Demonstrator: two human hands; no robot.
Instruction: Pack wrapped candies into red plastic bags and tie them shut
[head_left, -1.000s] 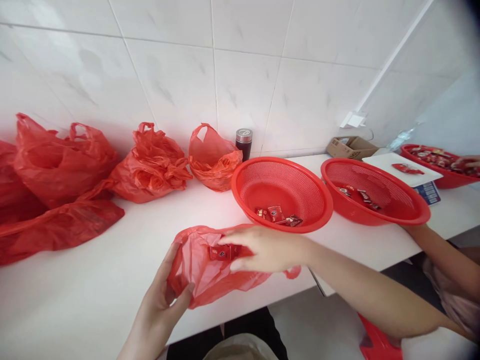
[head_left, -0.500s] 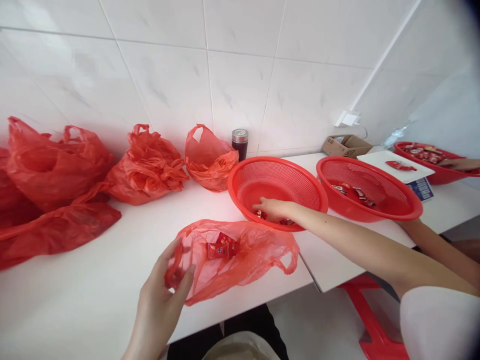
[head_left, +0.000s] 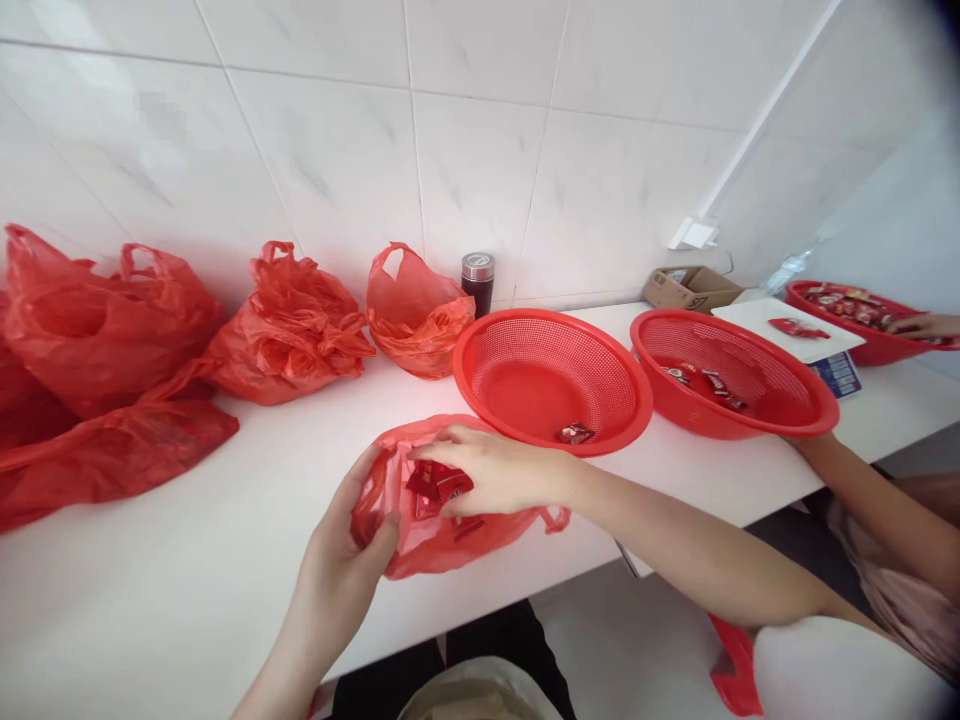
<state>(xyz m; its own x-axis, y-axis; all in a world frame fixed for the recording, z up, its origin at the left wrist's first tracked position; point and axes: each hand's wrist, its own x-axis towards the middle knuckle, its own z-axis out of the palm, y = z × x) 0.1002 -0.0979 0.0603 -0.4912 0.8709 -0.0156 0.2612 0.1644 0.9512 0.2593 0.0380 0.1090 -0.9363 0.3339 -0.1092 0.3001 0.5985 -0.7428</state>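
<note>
A red plastic bag (head_left: 439,540) lies open near the front edge of the white counter (head_left: 187,560). My left hand (head_left: 349,545) pinches the bag's left rim and holds its mouth open. My right hand (head_left: 495,470) is at the bag's mouth, fingers closed on small red packets (head_left: 435,485). Just behind it stands a red mesh basket (head_left: 551,335) with one packet (head_left: 576,433) left in it.
Several tied red bags (head_left: 289,330) line the tiled wall at the left, beside a dark flask (head_left: 477,282). A second red basket (head_left: 731,345) with packets, a cardboard box (head_left: 686,287), a white board (head_left: 787,325) and a third basket (head_left: 862,345) stand right. Another person's arm (head_left: 870,490) and hand (head_left: 926,325) reach in there.
My right hand reached into the near basket, took packets, and came back to the bag's mouth. The basket went from several packets to one. My left hand gathered the bag's rim.
</note>
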